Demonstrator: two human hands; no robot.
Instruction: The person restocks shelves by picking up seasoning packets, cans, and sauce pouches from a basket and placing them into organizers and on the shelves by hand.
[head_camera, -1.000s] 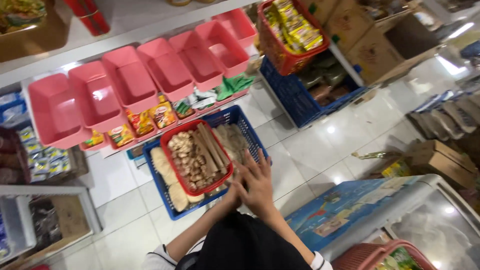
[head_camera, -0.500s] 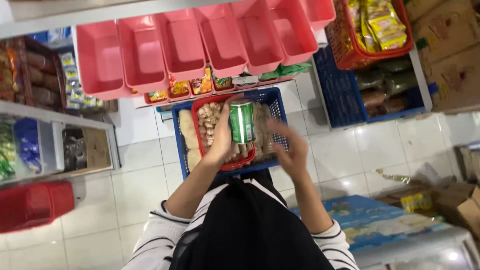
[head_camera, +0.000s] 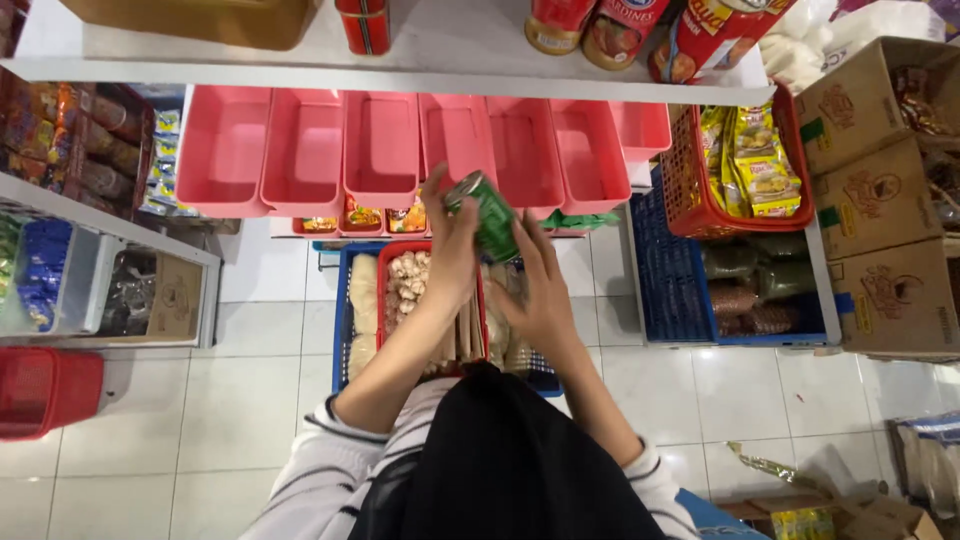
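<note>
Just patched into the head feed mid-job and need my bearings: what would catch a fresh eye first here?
A green can at centre frame, gripped by the left hand with the right hand cupping it from below. Just behind it a row of empty pink bins runs under a white shelf. Beneath the hands, a red basket of pale snack packs sits inside a blue crate on the white tiled floor.

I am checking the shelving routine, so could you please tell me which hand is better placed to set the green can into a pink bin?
Probably the left hand: it grips the green can just below the pink bins, while the right hand only steadies it from beneath.
</note>
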